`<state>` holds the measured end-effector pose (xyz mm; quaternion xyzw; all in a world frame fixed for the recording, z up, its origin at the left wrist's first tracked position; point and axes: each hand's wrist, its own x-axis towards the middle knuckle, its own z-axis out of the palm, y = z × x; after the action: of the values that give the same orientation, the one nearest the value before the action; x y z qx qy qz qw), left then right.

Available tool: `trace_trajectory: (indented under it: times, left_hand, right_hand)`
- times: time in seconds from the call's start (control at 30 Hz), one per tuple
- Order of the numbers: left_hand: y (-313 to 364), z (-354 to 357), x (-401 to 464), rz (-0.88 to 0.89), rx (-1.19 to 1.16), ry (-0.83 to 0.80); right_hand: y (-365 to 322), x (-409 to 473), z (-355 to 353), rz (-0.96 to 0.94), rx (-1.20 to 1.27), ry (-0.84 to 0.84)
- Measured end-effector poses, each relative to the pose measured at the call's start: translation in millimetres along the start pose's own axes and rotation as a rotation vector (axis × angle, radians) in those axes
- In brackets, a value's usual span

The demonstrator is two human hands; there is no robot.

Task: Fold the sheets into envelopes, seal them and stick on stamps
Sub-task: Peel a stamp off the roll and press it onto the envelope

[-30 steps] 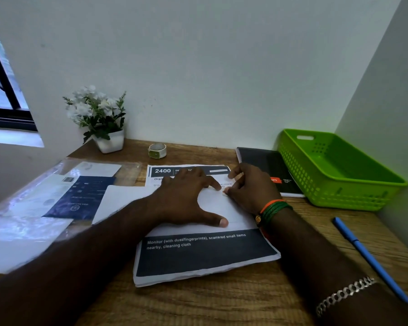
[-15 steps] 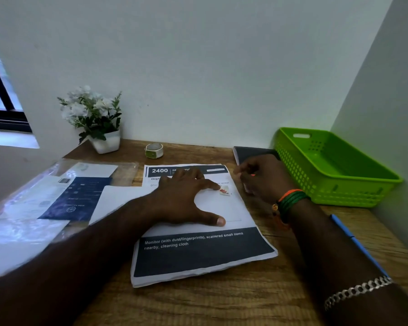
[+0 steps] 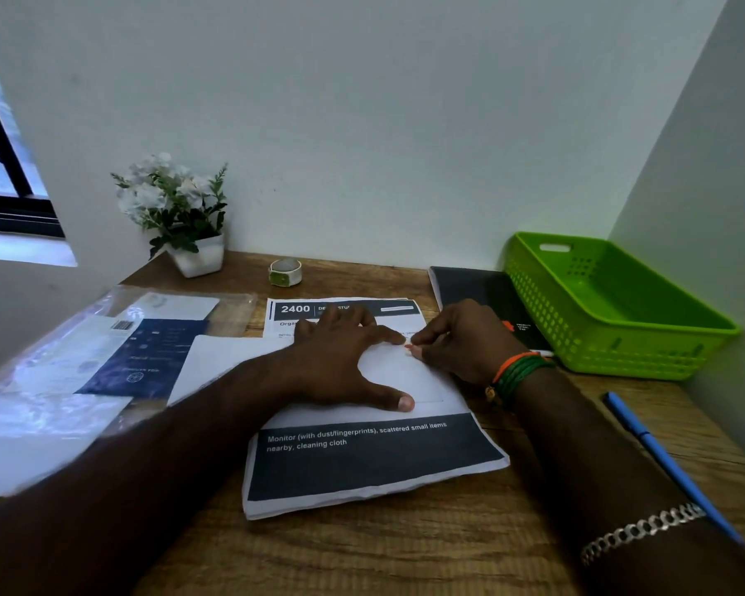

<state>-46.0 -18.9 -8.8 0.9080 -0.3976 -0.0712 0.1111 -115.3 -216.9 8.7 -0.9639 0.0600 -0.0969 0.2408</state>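
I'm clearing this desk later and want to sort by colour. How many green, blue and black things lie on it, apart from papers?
Green: 1, the basket
Blue: 1, the pen
Black: 1, the notebook
Total: 3

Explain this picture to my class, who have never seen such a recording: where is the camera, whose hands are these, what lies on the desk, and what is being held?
There is no machine here. A person wears a camera on the head, so you look down at their own two arms.

The left hand lies flat, pressing a white envelope onto a stack of printed sheets. The right hand pinches a small stamp at the envelope's top corner.

Around them on the wooden desk: a green basket, a dark notebook, a blue pen, a roll of tape, a potted plant and a clear plastic packet of papers.
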Motion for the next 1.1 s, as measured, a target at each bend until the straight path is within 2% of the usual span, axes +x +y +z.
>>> trace_trajectory:
  times: [0.17, 0.27, 0.33, 0.43, 0.53, 0.73, 0.9, 1.1]
  left_hand:
    - [0.1, 0.0, -1.4, 0.003, -0.009, -0.006]
    - [-1.0, -0.2, -0.6, 0.003, -0.033, -0.012]
    - [-2.5, 0.9, -0.2, 0.009, -0.036, -0.009]
    - [-4.1, 3.0, 0.1, 0.007, -0.047, -0.006]
    - [-3.7, 3.8, 0.1, 0.004, -0.047, 0.005]
    - [-2.9, 3.2, -0.4, 0.001, -0.036, -0.001]
    - [-3.7, 3.5, 0.0, -0.004, -0.049, -0.009]
    - [-3.9, 5.0, 0.1, 0.008, -0.049, 0.013]
  right_hand:
    - [6.9, 0.8, -3.3, 0.061, 0.083, -0.054]
    - [12.3, 1.4, -2.4, 0.12, 0.262, 0.047]
    - [11.3, 1.6, 1.7, 0.145, 0.292, 0.112]
    - [5.7, 2.0, 11.1, 0.154, 0.131, 0.158]
    - [2.0, 2.8, 14.6, 0.158, -0.002, 0.134]
    - [1.3, 0.7, 7.0, 0.145, 0.071, 0.038]
    - [5.5, -0.1, 1.7, 0.087, 0.19, 0.191]
    - [-10.4, -6.9, 0.1, 0.02, -0.022, 0.02]
